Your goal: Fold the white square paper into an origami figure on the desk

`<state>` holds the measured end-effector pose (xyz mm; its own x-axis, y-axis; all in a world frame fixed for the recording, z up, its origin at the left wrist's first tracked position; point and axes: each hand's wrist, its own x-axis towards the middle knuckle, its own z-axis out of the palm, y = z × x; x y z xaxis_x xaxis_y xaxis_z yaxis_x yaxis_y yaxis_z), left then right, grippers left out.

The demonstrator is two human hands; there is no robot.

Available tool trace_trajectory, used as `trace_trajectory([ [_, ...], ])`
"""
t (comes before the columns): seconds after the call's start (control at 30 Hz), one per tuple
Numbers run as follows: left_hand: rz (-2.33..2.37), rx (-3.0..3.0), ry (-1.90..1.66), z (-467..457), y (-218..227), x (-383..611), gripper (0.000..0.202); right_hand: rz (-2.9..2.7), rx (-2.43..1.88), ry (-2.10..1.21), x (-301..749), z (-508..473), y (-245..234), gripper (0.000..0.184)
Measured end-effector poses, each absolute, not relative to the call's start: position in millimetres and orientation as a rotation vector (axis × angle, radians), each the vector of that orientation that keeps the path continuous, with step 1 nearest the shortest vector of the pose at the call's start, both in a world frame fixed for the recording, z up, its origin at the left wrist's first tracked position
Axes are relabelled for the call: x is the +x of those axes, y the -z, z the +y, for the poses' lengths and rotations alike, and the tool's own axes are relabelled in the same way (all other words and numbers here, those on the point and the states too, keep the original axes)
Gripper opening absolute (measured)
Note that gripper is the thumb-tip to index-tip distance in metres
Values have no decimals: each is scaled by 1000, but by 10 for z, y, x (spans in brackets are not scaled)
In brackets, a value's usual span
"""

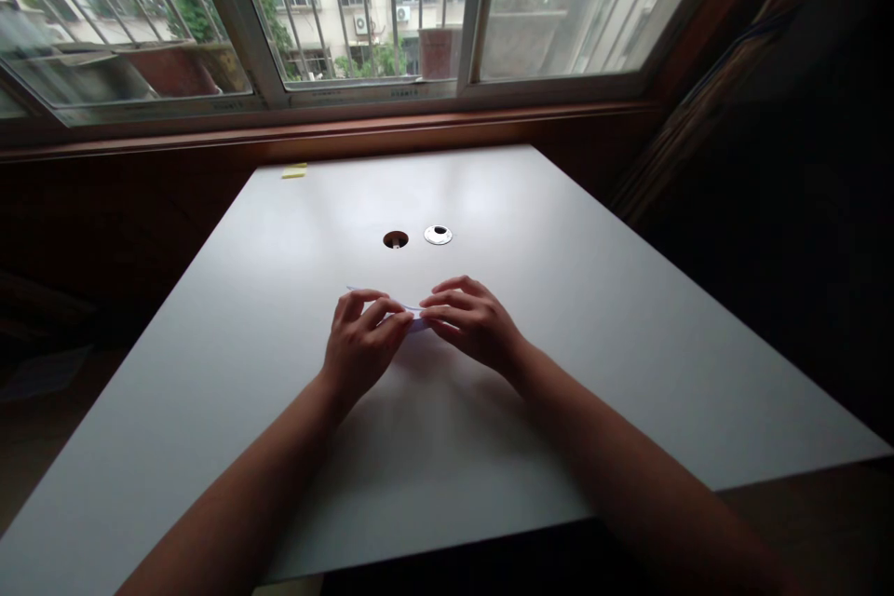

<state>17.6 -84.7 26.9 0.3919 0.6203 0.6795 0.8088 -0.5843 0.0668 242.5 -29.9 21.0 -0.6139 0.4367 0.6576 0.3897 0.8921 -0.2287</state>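
A small pale sheet of paper point(413, 318) lies on the white table point(573, 335) near its middle, mostly covered by my fingers. My left hand point(361, 345) pinches the paper's left part with curled fingers. My right hand point(469, 320) presses and pinches its right part, fingertips meeting those of the left hand. Only a thin far edge and a small patch of the paper show between the hands.
Beyond the hands the table has a round cable hole point(395, 239) and a loose round cap point(438, 235) beside it. A small yellow object point(294, 171) lies at the far left corner. A barred window point(363, 9) runs behind; dark wood surrounds the table.
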Motion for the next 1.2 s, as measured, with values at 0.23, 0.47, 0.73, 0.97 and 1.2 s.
trace_trajectory([
  [0.23, -1183, -2376, 979, -865, -280, 192, 20, -2318, -597, -24, 2365, -366, -226, 12],
  [0.47, -1190, -2361, 964, -828, -293, 136, 18, -2339, -619, 34, 2472, -314, -260, 12],
  [0.73, -1219, -2327, 974, -768, -302, 34, 18, -2333, -719, 105, 2656, -199, -266, 12],
  [0.97, -1231, -2322, 979, -745, -275, -8, 17, -2333, -727, 80, 2697, -157, -276, 12],
  [1.2, -1254, -2321, 989, -741, -259, -5, 17, -2278, -740, 30, 2753, -156, -300, 12],
])
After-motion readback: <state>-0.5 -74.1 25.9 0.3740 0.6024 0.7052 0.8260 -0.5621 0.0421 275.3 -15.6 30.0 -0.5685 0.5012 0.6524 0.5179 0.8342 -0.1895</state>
